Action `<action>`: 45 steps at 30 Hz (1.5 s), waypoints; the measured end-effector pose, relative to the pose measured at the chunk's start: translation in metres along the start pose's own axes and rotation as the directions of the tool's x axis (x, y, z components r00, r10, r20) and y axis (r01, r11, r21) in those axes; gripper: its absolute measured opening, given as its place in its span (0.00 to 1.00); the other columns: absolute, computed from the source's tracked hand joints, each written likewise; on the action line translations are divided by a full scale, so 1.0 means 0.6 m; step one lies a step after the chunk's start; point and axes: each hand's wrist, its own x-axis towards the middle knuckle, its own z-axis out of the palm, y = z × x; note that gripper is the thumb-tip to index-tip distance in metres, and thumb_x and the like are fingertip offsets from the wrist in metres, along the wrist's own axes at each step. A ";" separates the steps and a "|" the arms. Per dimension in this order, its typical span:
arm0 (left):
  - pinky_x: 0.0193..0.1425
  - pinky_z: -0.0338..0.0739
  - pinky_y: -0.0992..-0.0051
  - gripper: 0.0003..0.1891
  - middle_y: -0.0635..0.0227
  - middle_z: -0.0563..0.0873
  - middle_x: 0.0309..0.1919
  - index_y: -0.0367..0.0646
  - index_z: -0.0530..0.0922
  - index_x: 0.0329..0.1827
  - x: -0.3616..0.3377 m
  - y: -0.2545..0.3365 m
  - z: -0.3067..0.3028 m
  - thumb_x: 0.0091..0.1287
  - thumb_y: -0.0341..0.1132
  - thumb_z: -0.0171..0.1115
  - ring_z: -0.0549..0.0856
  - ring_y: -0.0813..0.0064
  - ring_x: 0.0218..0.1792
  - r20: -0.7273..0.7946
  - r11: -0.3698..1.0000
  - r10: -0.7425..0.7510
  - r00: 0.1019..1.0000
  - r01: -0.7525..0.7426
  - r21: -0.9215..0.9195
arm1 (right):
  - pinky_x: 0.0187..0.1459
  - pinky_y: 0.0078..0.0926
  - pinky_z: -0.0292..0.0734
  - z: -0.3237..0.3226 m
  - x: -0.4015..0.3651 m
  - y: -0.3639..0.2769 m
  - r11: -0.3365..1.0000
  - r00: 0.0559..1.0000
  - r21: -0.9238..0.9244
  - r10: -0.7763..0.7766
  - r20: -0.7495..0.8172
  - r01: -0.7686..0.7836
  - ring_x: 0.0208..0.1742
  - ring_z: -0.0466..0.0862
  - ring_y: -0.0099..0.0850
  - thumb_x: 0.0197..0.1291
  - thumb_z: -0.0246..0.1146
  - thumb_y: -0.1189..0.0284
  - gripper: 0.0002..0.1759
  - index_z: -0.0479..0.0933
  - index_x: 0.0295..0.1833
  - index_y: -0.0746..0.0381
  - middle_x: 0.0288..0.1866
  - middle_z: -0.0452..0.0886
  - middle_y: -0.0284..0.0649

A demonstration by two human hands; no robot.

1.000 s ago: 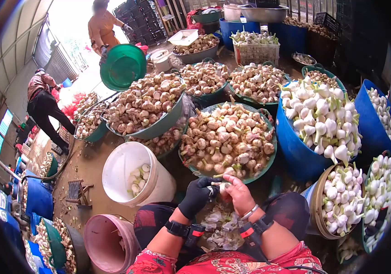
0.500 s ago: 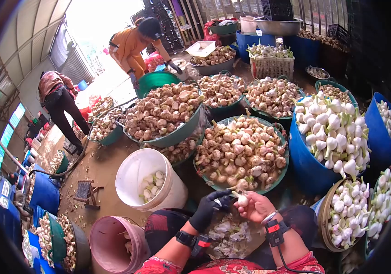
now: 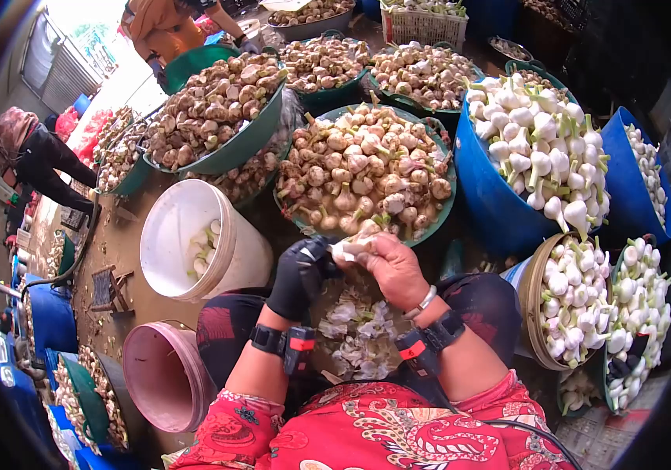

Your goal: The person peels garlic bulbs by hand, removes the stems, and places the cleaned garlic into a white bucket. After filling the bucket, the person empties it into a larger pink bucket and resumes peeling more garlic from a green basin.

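Just closed the gap: gloved left hand [image 3: 298, 278] now right up against the bare right hand [image 3: 393, 270], versus slightly apart half a second ago with a bulb on the right side only. Now pinching a pale garlic bulb [image 3: 349, 249] from both sides, mostly tucked out of sight, so no telling the amount of skin left on it. Back to two-handed work on that one bulb, at a guess, with no letting go yet. Held just in front of the knees [image 3: 480, 301], near the close edge of a green tub [image 3: 434, 225], beyond a loose heap of pale peelings [image 3: 359, 329]. As for containers: in that tub, a pile of brownish bulbs [image 3: 367, 168], apparently in murky water. To its left, a white bucket [image 3: 243, 258] with a few pale bulbs [image 3: 209, 249] down one side, plus a pink bucket [image 3: 155, 372], not much to make out inside. Farther up, a green basin [image 3: 256, 135] heaped with dirty-looking garlic [image 3: 202, 117]. Over on the right, a big blue tub [image 3: 480, 180] piled above the rim with clean white bulbs [image 3: 539, 149], then a brown-rimmed bucket [image 3: 535, 305], also packed with white ones [image 3: 578, 321].
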 end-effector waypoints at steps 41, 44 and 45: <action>0.39 0.78 0.73 0.19 0.63 0.82 0.35 0.33 0.77 0.50 0.007 0.009 -0.052 0.56 0.32 0.61 0.81 0.70 0.33 0.112 0.518 -0.641 0.759 0.537 -0.666 | 0.32 0.21 0.80 -0.021 0.020 0.007 0.764 0.874 0.448 0.479 0.088 -0.464 0.28 0.82 0.24 0.57 0.60 0.79 0.05 0.71 0.31 0.61 0.28 0.78 0.33; 0.46 0.80 0.73 0.24 0.61 0.81 0.44 0.34 0.71 0.62 -0.009 -0.012 -0.018 0.63 0.33 0.57 0.82 0.71 0.42 0.089 0.853 -0.298 0.950 0.307 -0.422 | 0.33 0.25 0.81 -0.033 0.024 -0.006 0.653 0.888 0.628 0.437 0.142 -0.423 0.28 0.82 0.26 0.59 0.59 0.78 0.04 0.71 0.32 0.61 0.29 0.78 0.35; 0.45 0.80 0.73 0.20 0.63 0.81 0.43 0.35 0.71 0.63 -0.019 -0.026 0.004 0.69 0.31 0.53 0.82 0.72 0.43 0.088 0.986 -0.006 0.996 0.020 -0.165 | 0.34 0.27 0.81 -0.041 0.022 -0.005 0.621 0.898 0.680 0.418 0.133 -0.390 0.28 0.81 0.27 0.59 0.59 0.78 0.04 0.71 0.33 0.61 0.29 0.78 0.36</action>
